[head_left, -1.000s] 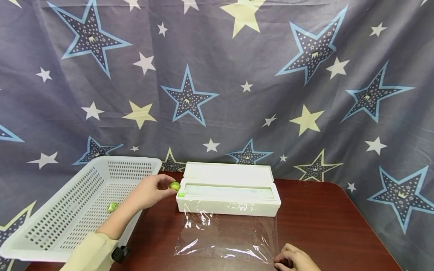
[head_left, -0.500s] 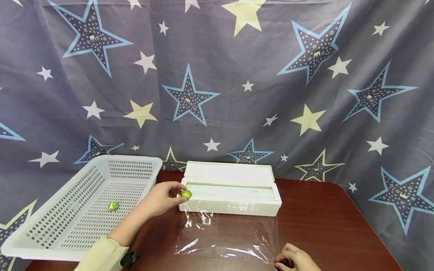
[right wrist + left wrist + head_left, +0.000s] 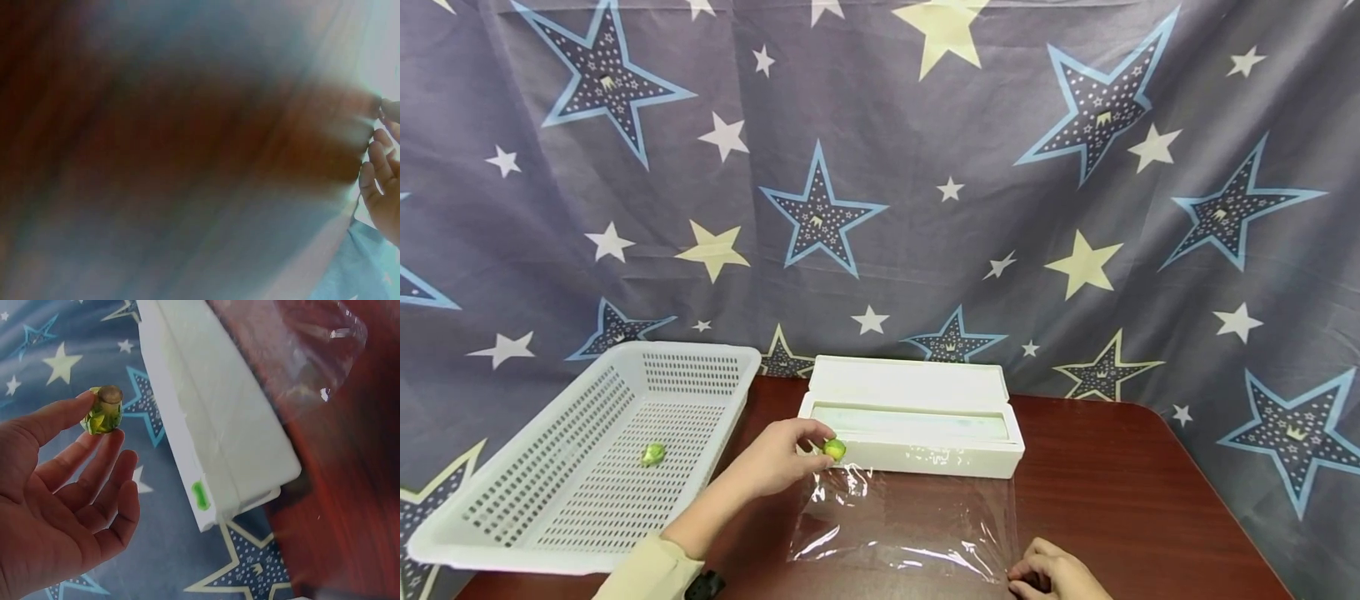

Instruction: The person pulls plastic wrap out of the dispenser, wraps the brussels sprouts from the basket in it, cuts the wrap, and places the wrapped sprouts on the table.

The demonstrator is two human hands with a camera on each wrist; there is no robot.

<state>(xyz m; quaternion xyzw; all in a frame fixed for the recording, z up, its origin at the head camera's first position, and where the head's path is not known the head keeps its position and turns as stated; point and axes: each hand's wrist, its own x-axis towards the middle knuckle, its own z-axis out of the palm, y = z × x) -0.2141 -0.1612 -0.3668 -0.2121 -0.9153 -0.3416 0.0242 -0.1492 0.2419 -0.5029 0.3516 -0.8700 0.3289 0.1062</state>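
Note:
My left hand [image 3: 787, 457] pinches a small green Brussels sprout [image 3: 833, 450] between thumb and fingertips, over the front edge of the white cling film box [image 3: 917, 454]. In the left wrist view the pale cut stem end of the sprout [image 3: 104, 410] shows, while the other fingers of the left hand [image 3: 69, 494] are loosely bent. A sheet of clear cling film [image 3: 902, 517] extends from the box toward the near side of the table. At its near right corner, my right hand [image 3: 1054, 571] pinches the film. The right wrist view is mostly blurred, with fingers [image 3: 375, 172] at its right edge.
Left of the box stands a white perforated basket [image 3: 437, 542] with another Brussels sprout [image 3: 652, 454] lying inside. The box lid [image 3: 910, 383] is raised at the back. A star-patterned cloth [image 3: 880, 208] hangs behind the dark red-brown table [image 3: 1120, 492].
My left hand has carried the Brussels sprout rightward and toward me, from the box's left end to its front edge. The right hand stays at the film's corner.

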